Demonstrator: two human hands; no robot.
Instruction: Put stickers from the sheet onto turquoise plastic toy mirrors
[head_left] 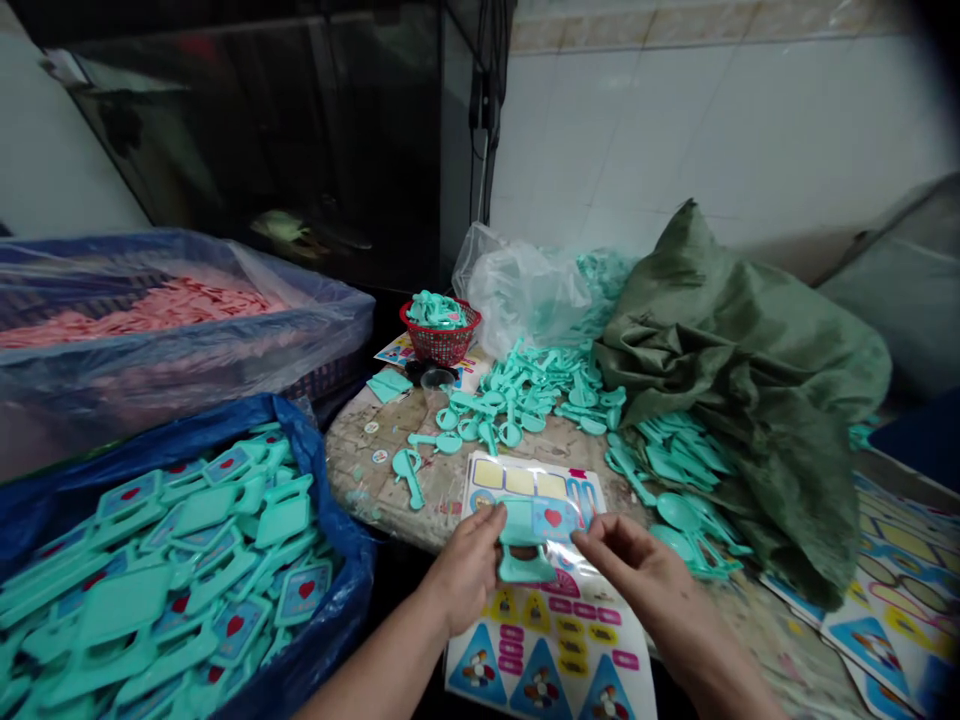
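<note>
**Q: What occupies the work area?**

A: The largest items are two bins on the left. The near one, a blue-lined bin [330,590], is heaped with teal plastic pieces carrying heart labels. The far one, a plastic-lined bin [187,390], holds pink pieces. To the right, a green woven sack [735,400] lies slumped on a worn, stained table [360,470]. Printed sticker sheets [892,590] lie at the right edge. A clear plastic bag [525,290] and a red basket [440,333] of teal parts stand at the back of the table.

**Q: What is the state of each hand?**

A: The left hand [465,570] grasps a teal moulded piece [519,537] by its side. The right hand [637,560] pinches the edge of a glossy sticker [553,518], a red heart on blue, between its thumb and bent fingers.

**Q: Where is the teal moulded piece?**

A: It is held between both hands, above a printed sheet [551,650] of triangles and small labels. It has a flat upper panel and a flared foot. Glare and the fingers obscure the join, so whether the glossy sticker is adhered to it cannot be determined.
</note>
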